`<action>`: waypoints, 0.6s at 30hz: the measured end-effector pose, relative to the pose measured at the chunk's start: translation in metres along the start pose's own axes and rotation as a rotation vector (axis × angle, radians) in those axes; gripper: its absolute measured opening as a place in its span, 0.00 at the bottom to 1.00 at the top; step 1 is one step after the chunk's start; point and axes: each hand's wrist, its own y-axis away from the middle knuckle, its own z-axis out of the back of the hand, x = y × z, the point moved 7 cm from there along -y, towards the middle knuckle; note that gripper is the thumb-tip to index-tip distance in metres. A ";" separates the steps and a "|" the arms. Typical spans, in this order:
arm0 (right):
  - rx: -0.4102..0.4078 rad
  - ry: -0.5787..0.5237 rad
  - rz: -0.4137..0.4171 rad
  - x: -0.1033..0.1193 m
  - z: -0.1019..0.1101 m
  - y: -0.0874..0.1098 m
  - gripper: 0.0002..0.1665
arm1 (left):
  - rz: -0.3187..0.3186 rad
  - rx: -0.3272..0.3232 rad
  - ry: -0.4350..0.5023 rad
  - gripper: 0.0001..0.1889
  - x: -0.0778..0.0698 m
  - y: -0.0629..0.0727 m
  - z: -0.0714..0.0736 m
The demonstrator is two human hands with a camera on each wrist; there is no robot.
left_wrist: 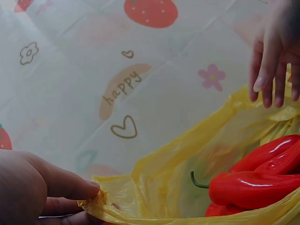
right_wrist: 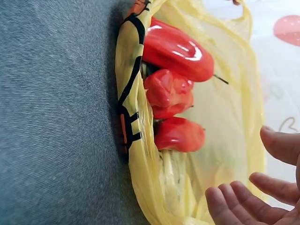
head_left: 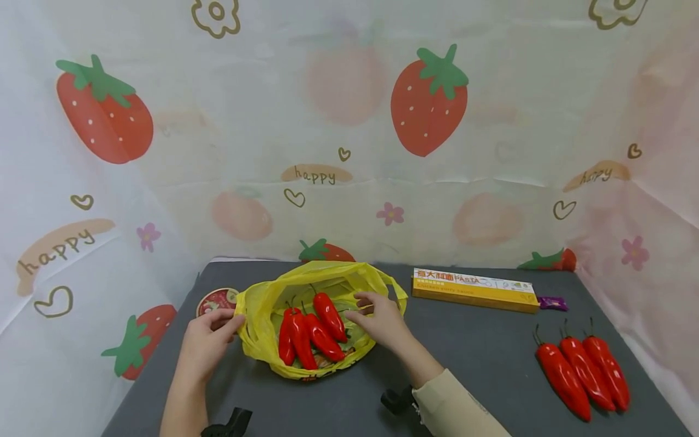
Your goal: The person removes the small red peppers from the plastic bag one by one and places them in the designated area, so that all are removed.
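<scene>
A yellow plastic bag (head_left: 255, 328) lies with its mouth held wide on the table. Several shiny red chili peppers (head_left: 300, 337) with thin dark stems rest inside it, over pale green and yellow contents that I cannot make out. My left hand (head_left: 199, 349) pinches the bag's left rim between thumb and fingers, seen closely in the left wrist view. At the bag's right side hovers my right hand (head_left: 383, 321), fingers spread and loosely bent, holding nothing. In the right wrist view, the right fingertips (right_wrist: 218, 199) show beside the bag's opening, apart from the peppers.
Three more red peppers (head_left: 587, 373) lie side by side at the table's right. A yellow and white pasta box (head_left: 472, 291) stands at the back, with a small purple packet (head_left: 553, 303) by its end. A round red item (head_left: 215, 300) sits behind my left hand, partly covered.
</scene>
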 end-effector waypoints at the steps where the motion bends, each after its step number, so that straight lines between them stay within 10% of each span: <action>1: 0.011 -0.006 -0.006 0.001 -0.002 -0.003 0.31 | 0.000 0.001 -0.001 0.24 0.000 0.000 0.000; 18: 0.106 -0.038 -0.097 -0.011 -0.044 -0.042 0.33 | -0.002 0.000 0.012 0.23 -0.002 0.001 0.002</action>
